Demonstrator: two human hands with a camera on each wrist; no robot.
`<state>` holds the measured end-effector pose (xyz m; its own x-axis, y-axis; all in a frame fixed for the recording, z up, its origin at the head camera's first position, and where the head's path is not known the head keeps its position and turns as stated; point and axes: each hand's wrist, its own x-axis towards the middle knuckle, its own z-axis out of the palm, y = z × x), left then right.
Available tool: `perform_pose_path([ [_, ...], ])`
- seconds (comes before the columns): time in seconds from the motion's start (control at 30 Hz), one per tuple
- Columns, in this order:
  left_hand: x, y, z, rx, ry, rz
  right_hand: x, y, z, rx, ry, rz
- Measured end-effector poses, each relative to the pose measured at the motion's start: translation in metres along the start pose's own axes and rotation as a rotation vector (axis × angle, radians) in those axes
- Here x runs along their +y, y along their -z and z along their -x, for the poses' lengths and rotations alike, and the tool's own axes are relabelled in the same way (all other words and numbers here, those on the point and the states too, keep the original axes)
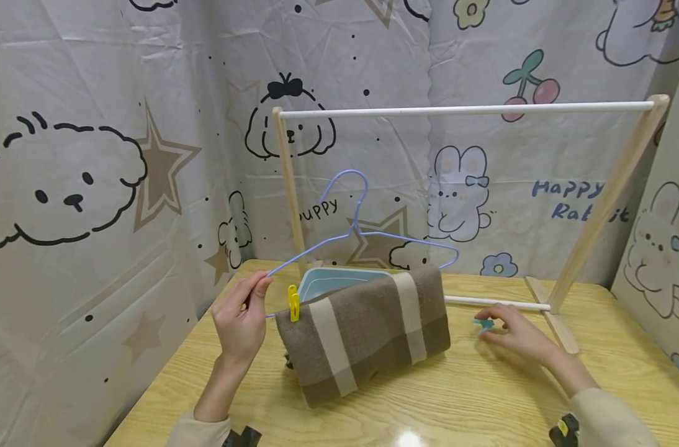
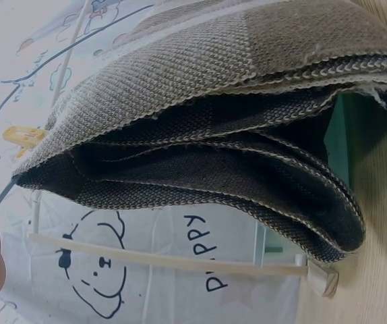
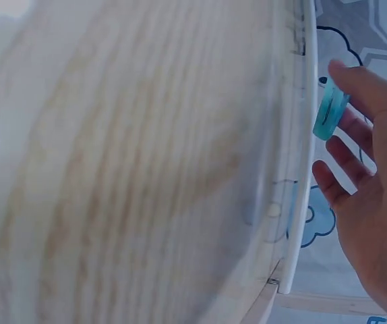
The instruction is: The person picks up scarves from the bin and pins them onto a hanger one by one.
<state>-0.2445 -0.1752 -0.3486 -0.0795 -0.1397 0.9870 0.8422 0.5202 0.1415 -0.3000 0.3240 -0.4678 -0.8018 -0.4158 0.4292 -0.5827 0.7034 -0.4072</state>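
Note:
My left hand (image 1: 240,318) grips the left corner of a purple wire hanger (image 1: 311,248), keeping it raised with its hook up. Draped in folds over the hanger's lower bar is a brown checked towel (image 1: 373,335) with cream stripes. A yellow clothespin (image 1: 293,304) clips the towel's top left edge; in the left wrist view the layered folds (image 2: 214,155) show from the side. To the right of the towel, my right hand (image 1: 515,338) pinches a teal clothespin (image 3: 332,109) between thumb and fingertips, over the table.
A drying rack with a white top rail (image 1: 462,110) and wooden posts stands on the wooden table (image 1: 429,403). Behind the towel sits a light blue basin (image 1: 339,276), partly hidden. Printed curtains (image 1: 373,62) enclose the back and sides.

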Motion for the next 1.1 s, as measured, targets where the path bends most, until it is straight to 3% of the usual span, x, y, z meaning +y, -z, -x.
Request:
perform_pose_path([
  [0.17, 0.0, 0.0, -0.001, -0.001, -0.005, 0.001, -0.01, 0.007, -0.005, 0.018, -0.083, -0.031],
  [0.3, 0.0, -0.001, -0.001, 0.001, -0.009, 0.011, -0.02, 0.011, -0.012, 0.086, -0.11, -0.019],
  [0.5, 0.001, -0.003, -0.001, -0.007, -0.011, 0.028, -0.033, 0.018, -0.02, 0.201, -0.03, -0.026],
  [1.1, 0.004, -0.003, 0.0, -0.017, 0.001, 0.034, -0.081, 0.04, -0.04, 0.353, 0.191, -0.063],
])
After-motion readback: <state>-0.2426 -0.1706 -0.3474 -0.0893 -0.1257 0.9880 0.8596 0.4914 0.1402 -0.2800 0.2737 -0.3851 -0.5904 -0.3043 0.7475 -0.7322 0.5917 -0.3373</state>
